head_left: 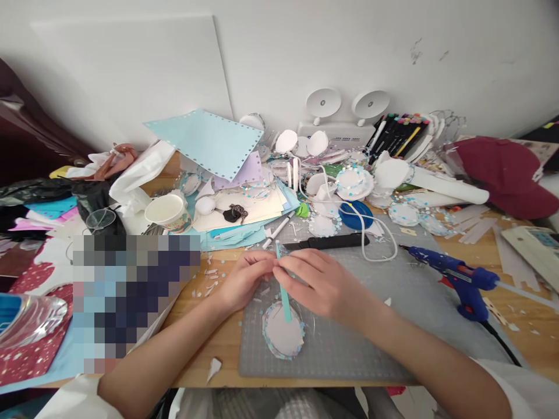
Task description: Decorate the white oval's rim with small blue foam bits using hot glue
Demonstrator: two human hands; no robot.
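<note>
A narrow teal paper strip (285, 299) runs upward from a round white disc (283, 333) edged with small blue stars. My left hand (250, 280) pinches the strip's upper part from the left, its thumb and forefinger pressed together. From the right, my right hand (322, 284) has its fingers closed at the same spot, and the strip passes partly behind them. Its top end pokes out above my fingertips. The disc lies on a grey cutting mat (349, 349), just below my hands. A black utility knife (336, 241) lies beyond my right hand.
At the right rests a blue glue gun (463, 279) with its cord. A paper cup (166, 212), stacked coloured paper (244, 218), a blue lid (356, 215) and more star-edged discs (353, 183) crowd the back. White paper scraps (213, 369) dot the wooden table.
</note>
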